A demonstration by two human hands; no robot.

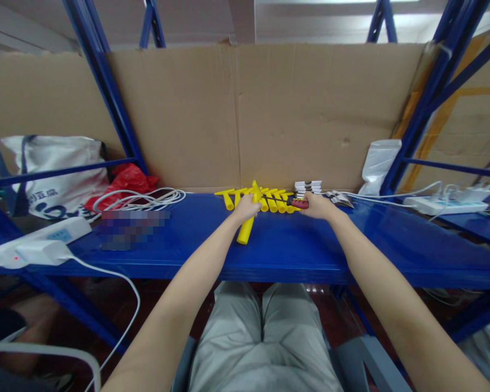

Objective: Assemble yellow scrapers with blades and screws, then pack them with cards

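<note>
The left hand (247, 208) closes its fingers around a bright yellow T-shaped plastic piece (245, 231), its long stem slanting down over the blue shelf (294, 250). The right hand (317, 206) grips a red-handled screwdriver (297, 203), its shaft pointing at the piece. More yellow pieces (271, 199) lie in a row just behind.

centre: T-shaped handles (269, 198) in a row on the shelf (294, 245), right up against the cardboard backing (269, 109); small stack of cards (307, 186) just right of them
left: cable coil (142, 198) on the shelf; bag (61, 169) behind it; power strip (41, 239) at the near edge
right: pouch (379, 163) leaning at the back; another power strip (445, 206) further right
</note>
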